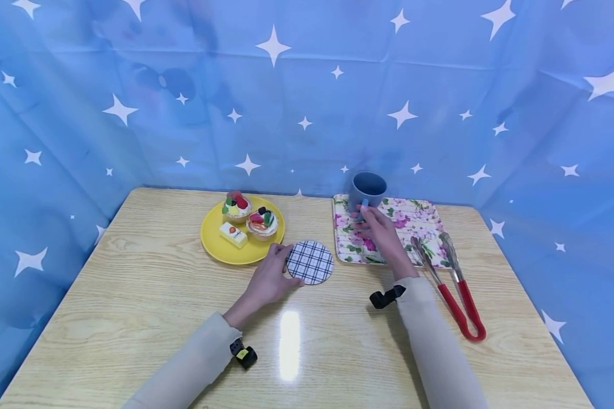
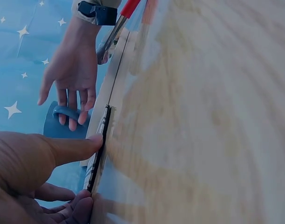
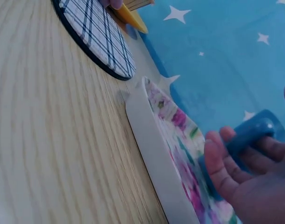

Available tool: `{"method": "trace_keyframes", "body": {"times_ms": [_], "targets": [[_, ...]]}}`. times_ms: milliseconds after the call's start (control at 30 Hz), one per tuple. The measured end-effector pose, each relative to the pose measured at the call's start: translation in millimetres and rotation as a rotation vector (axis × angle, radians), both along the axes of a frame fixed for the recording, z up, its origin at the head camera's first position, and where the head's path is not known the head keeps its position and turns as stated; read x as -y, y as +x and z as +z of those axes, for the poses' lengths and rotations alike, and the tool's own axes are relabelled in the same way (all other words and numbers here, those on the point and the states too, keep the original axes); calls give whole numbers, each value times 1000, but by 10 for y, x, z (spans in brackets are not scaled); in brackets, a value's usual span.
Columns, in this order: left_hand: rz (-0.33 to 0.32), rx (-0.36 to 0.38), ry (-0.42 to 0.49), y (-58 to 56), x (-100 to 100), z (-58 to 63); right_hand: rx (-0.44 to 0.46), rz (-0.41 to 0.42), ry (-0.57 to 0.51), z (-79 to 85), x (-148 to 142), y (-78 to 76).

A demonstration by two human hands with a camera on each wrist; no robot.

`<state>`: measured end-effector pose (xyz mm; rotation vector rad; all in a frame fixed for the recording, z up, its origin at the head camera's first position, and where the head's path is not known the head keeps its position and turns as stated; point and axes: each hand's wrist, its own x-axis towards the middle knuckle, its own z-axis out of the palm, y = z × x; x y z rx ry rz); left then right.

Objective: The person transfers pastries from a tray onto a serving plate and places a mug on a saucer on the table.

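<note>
A round plaid coaster [image 1: 314, 266] lies on the table beside the yellow plate. My left hand [image 1: 272, 275] grips it by its edge, the thumb on the near side and the fingers on the far side. The left wrist view shows the coaster [image 2: 98, 149] edge-on between them. A blue mug [image 1: 366, 193] stands upright on the floral tray [image 1: 348, 250], at its back left. My right hand [image 1: 384, 234] holds the mug by its handle [image 3: 252, 133], with fingers hooked through the loop and the thumb held apart.
The yellow plate [image 1: 212, 241] carries two fruit-topped cupcakes [image 1: 262, 222] and a small cake slice [image 1: 233, 234]. Red-handled metal tongs [image 1: 460, 301] rest partly on the tray's right side, handles toward me. A blue star-patterned curtain [image 1: 307, 85] surrounds the table.
</note>
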<state>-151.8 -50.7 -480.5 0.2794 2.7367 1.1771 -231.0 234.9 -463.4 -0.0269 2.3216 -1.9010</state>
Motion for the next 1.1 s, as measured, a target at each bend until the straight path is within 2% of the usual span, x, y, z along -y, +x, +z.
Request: {"method": "trace_keyframes", "body": {"times_ms": [133,333,600,900,1100], "targets": [[-21,-5,-26,9,7,-17,-6,-5,-50,-20,61,-56],[-41,9,-34,13,13,-57,16,-70,-85,-36,115,-94],[-48,7,-38,16,28,-43,25,-153,-48,-38,160,-97],[-49,8,-47,11,31,-47,102,-249,-92,5,202,-94],[-49,9,-45,2,29,-58,69,-267,-100,-38,167,-92]]}}
